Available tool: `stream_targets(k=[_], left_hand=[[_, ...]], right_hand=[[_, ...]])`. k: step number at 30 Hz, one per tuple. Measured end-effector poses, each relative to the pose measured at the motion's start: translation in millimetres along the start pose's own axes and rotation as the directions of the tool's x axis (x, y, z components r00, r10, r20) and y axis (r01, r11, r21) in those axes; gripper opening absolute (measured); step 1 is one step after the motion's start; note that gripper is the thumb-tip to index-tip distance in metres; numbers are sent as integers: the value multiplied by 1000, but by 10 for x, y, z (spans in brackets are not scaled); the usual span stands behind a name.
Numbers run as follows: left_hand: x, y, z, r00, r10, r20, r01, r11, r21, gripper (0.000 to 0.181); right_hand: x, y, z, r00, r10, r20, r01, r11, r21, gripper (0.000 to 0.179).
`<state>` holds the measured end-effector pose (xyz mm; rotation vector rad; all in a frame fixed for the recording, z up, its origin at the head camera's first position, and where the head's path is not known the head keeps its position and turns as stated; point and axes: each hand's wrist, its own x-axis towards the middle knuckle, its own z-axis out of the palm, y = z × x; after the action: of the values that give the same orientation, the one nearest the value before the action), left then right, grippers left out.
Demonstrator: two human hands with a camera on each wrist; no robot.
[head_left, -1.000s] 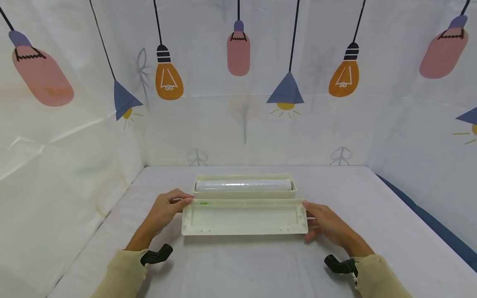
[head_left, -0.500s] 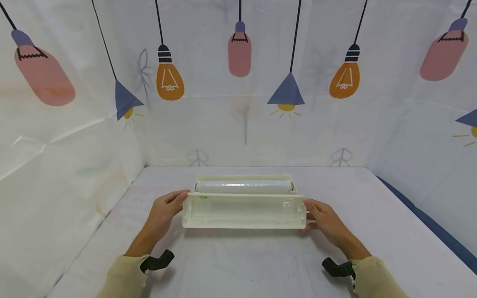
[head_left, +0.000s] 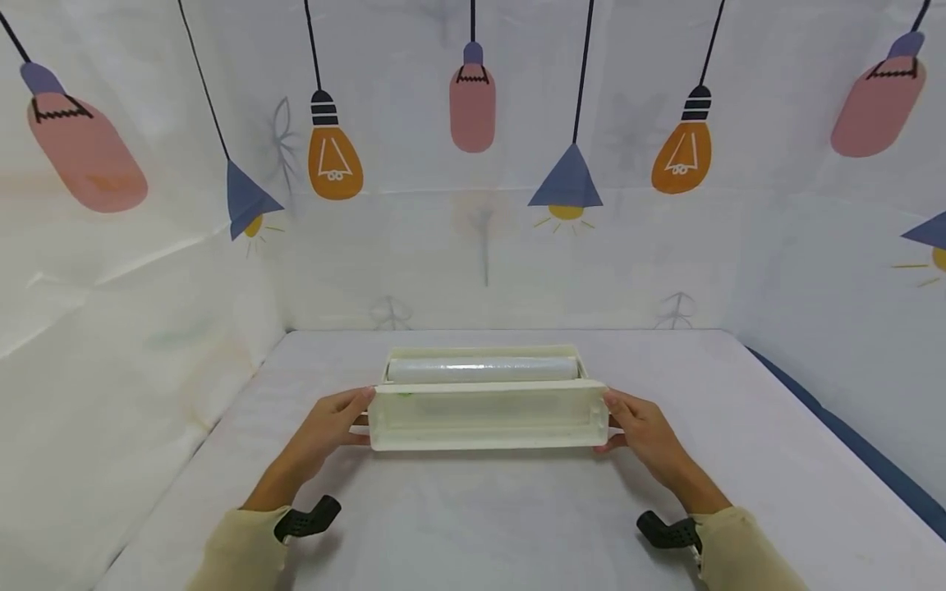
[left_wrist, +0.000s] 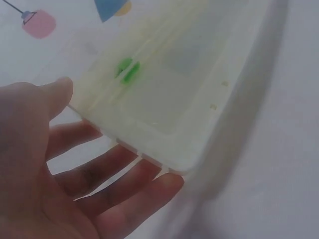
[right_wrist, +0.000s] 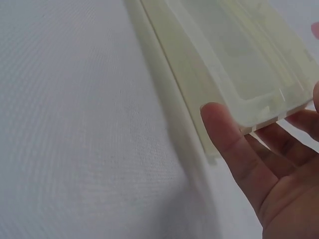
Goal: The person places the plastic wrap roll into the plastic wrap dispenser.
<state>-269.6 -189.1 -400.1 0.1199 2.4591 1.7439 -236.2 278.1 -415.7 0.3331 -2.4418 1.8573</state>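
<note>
A long cream plastic lid with a clear window is held at its two short ends, tilted up in front of a matching box. My left hand grips its left end, thumb at the top corner and fingers along the end edge. My right hand holds the right end the same way. Behind the lid, the cream box lies on the table with a shiny roll of plastic wrap inside; the lid hides its front. A green mark shows near the lid's left corner in the left wrist view.
A white cloth covers the table. White sheets printed with hanging lamps form the back wall and sides. A blue strip runs along the right edge. Black wrist cameras sit on both sleeves.
The lid has risen and moved back towards the box, tilting more upright and covering the box's front. Both hands moved with it, and the left fingers now spread lower along its end.
</note>
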Motion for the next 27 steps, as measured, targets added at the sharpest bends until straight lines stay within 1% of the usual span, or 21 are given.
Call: stream_targets(k=[3,7,10,12,16,21,27], left_hand=[[8,7,26,1000,29,-2,-29,1000,-9,67],[-13,8,18,997,73,-27,-74,997,-27,63],[-24,1,14,994,107,-6,-107,993,-39,63],[-33,-7,16,993,116,8,-115,992,-47,63],[-52,-22,25,993,114,29,-112,992,-64,62],[-57,-28,34,990,130,62,-124,988,-92,62],[-29,1,35,985,164,56,-157,981,-110,63]], right_hand=[[-3,6,-31,1000,9,-6,-8,1000,10,56],[19,-3,-31,1000,22,12,-22,1000,16,58],[13,-5,-32,999,34,-11,-34,999,16,59],[5,-2,-35,999,39,-25,-39,999,20,60],[-6,-5,-44,999,37,-36,-36,999,24,61],[-10,-24,-58,998,14,-59,-11,999,46,63],[16,-55,-73,999,-20,-42,23,997,79,63]])
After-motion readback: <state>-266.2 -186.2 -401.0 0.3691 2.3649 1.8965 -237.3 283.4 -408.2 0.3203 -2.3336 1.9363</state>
